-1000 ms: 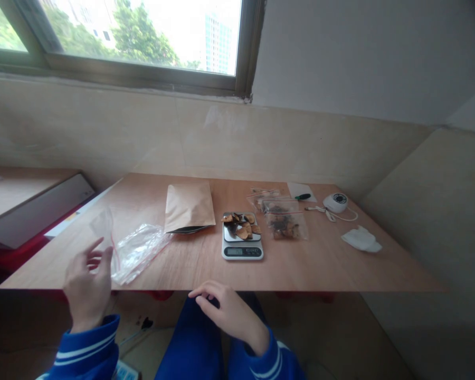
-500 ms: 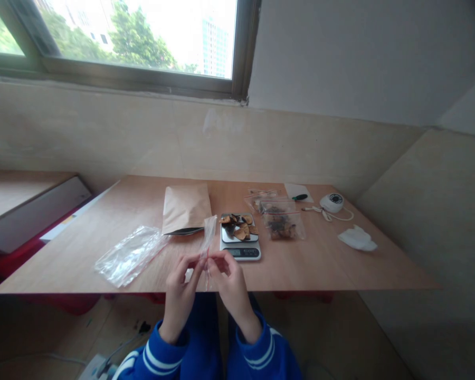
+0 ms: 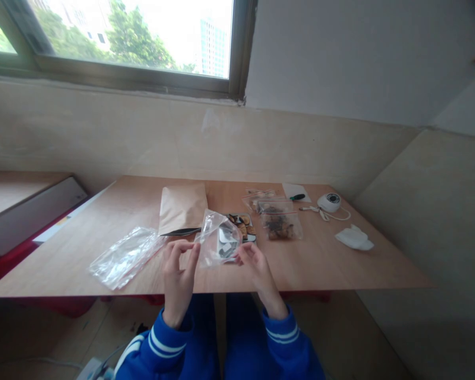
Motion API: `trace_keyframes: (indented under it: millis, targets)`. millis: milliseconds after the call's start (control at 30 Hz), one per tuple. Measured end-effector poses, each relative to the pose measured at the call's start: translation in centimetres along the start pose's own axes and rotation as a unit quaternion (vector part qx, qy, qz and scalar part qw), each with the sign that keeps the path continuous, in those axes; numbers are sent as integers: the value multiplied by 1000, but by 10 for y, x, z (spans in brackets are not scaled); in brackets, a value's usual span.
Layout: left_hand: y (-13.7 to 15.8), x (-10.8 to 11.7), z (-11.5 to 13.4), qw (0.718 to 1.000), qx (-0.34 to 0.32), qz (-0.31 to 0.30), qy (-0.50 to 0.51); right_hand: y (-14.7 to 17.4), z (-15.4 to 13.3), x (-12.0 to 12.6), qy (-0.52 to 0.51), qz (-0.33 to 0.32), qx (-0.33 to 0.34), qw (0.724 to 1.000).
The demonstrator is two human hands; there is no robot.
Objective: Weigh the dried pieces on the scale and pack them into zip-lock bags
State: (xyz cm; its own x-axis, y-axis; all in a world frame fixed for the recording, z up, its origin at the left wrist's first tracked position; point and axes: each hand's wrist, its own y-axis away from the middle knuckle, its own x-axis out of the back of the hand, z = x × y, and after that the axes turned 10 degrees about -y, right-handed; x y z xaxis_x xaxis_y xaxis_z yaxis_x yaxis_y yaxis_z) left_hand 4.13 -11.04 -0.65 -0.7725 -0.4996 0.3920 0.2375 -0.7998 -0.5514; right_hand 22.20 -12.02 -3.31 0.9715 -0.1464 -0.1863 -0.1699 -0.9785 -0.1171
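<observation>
A clear zip bag (image 3: pixel 211 243) is spread between my two hands, over the front of a small kitchen scale (image 3: pixel 226 237). My left hand (image 3: pixel 179 272) pinches its left edge between thumb and fingers. On the opposite side, the fingertips of my right hand (image 3: pixel 260 270) are closed on the bag's right edge. Dried brown slices with dark edges (image 3: pixel 243 222) lie on the scale's pan, partly seen past the plastic. The scale's display is blurred behind the bag.
Left of the scale lies a brown paper pouch (image 3: pixel 184 206), with clear plastic bags (image 3: pixel 124 256) nearer me. Filled zip bags (image 3: pixel 279 224) lie to the right. Beyond them are a green-handled tool (image 3: pixel 298 197), a white camera-like device (image 3: pixel 329 202) with a cable and crumpled white tissue (image 3: pixel 355 238).
My hands have moved apart, the right one rightwards. The zip bag, narrow and bunched before, is now spread wide and covers part of the scale. The view has shifted slightly.
</observation>
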Motion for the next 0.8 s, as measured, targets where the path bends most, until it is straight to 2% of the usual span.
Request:
trace_keyframes:
  millis: [67, 167, 300, 500, 667, 800]
  targets:
    - [-5, -1, 1, 997, -61, 5, -39, -12, 2, 10, 100, -9, 67, 993]
    - [-9, -6, 3, 994, -102, -7, -40, -34, 13, 24, 263, 43, 157, 951]
    - [-8, -15, -2, 997, -69, -38, -8, -56, 35, 35, 394, 32, 163, 904]
    - [-4, -27, -18, 999, 30, -40, 21, -62, 45, 34, 445, 21, 154, 882]
    - [-2, -17, -29, 991, 123, 52, -31, -62, 49, 32, 466, 13, 158, 870]
    - [3, -9, -32, 982, 162, 96, -26, -64, 52, 37, 439, 24, 159, 884]
